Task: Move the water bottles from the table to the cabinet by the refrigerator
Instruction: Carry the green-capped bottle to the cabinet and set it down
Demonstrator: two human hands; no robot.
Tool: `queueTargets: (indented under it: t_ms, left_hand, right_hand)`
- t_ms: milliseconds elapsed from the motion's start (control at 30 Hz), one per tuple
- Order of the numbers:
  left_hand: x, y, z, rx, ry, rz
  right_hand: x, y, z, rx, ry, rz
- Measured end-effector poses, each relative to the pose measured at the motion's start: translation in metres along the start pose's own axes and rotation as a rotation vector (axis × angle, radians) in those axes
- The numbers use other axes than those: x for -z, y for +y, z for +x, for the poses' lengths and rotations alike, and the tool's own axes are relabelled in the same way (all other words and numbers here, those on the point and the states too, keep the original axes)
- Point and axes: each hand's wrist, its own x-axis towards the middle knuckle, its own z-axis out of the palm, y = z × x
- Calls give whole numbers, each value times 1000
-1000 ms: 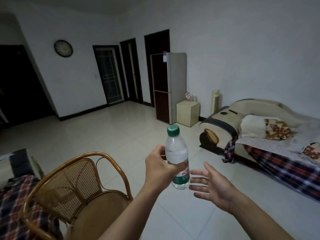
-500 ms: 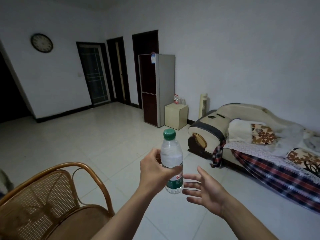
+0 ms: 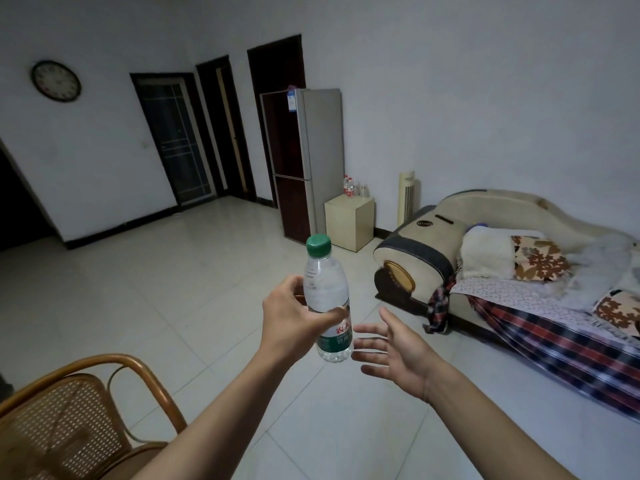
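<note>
The fingers [image 3: 332, 315] of the left hand [image 3: 294, 320] are wrapped round the middle of a clear plastic water bottle with a green screw cap and a green-and-white label [image 3: 327, 299], which is held upright, its long axis close to vertical with the cap tipped slightly to the left and its base hanging free over the pale tiled floor [image 3: 173, 271]. The right hand [image 3: 394, 348] is held just beside the bottle's lower end, on the side away from the left hand, its fingers spread wide and straight and gripping nothing; whether they touch the label cannot be told. The bottle looks full or nearly so, its upper part fogged or ribbed, with red characters on the white band of the label. Taken from the bottle as landmark, the small cream-coloured cabinet [image 3: 349, 221] lies straight ahead and well apart, across open floor, and the tall grey-and-dark refrigerator [image 3: 304, 161] stands touching or just beside it on its left. Several small clear bottles with red labels [image 3: 353, 187] are already stood on the cabinet's top, toward its back. The coming move is judged to be a carry forward across the floor, the left hand being the one that bears the load. To the right of the bottle a beige sofa with a plaid cover [image 3: 519, 271] is set; below it and to the left, a woven rattan chair [image 3: 79, 420].
</note>
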Motion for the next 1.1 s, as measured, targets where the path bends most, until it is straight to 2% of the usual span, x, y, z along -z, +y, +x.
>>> queueTargets:
  t_ms: [267, 533, 833, 1100]
  left_hand:
    - [-28, -40, 87, 19, -18, -57]
    - [-32, -88, 219, -14, -49, -178]
    - [-33, -140, 351, 0, -79, -221]
    - [-66, -189, 474, 48, -60, -175]
  right_hand:
    - [7, -34, 83, -10, 54, -16]
    - [-17, -101, 193, 27, 136, -11]
    - [-41, -154, 314, 25, 153, 47]
    - [-31, -199, 447, -3, 116, 52]
